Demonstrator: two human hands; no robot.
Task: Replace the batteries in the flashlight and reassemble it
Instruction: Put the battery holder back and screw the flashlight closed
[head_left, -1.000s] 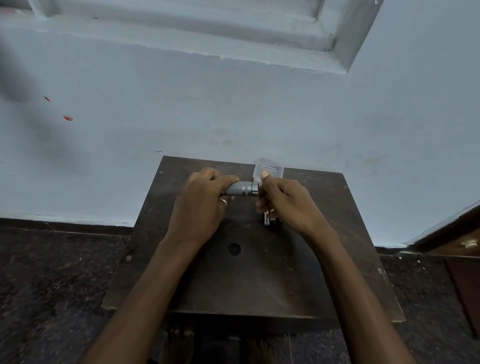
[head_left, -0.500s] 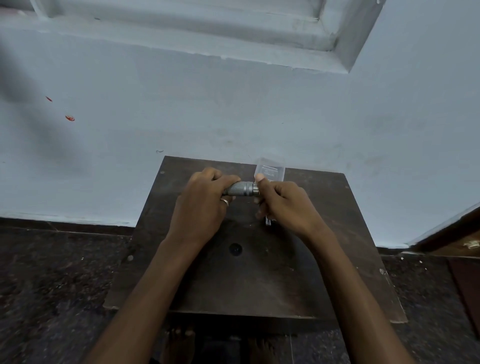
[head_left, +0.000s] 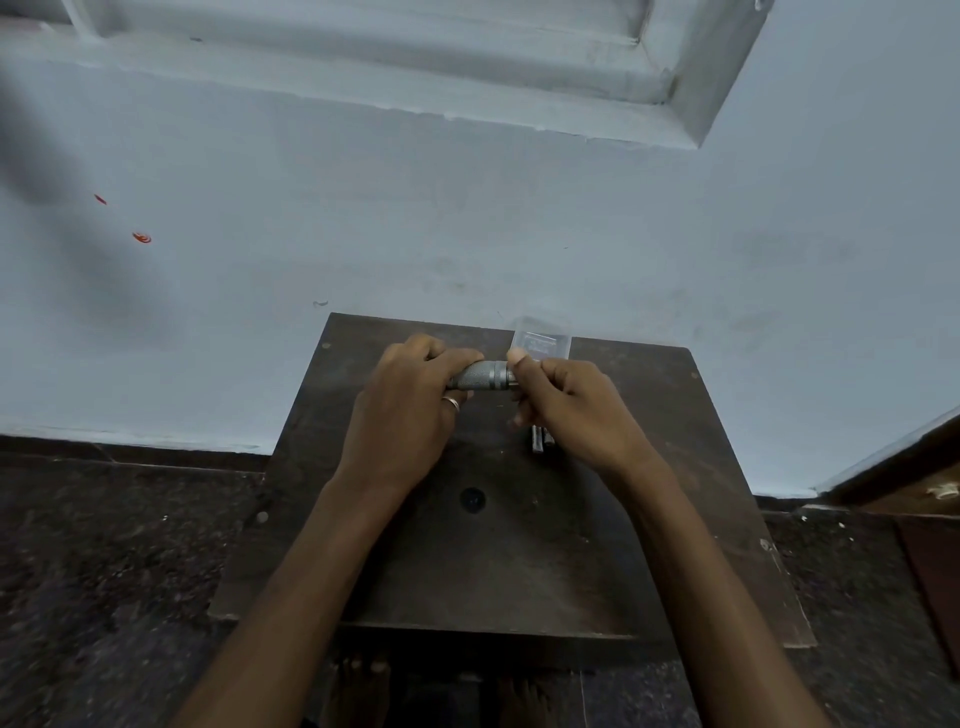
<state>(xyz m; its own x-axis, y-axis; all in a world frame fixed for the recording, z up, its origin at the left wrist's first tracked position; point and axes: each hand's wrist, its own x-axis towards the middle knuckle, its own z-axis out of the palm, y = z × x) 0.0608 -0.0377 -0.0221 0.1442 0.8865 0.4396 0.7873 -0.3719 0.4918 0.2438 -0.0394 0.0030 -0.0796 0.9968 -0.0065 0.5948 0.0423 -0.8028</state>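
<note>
The left hand (head_left: 410, 410) is kept wrapped around the knurled flashlight (head_left: 480, 375), held level above the worktop (head_left: 519, 571). Little has changed over the last second: the right hand (head_left: 576, 410), pinched on the flashlight's right end, has only shifted its thumb, suggesting a cap is being twisted. Small batteries (head_left: 540, 441) lie below it.

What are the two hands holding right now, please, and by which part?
A knurled grey metal flashlight: left hand wraps its body, right hand pinches its right end.
</note>
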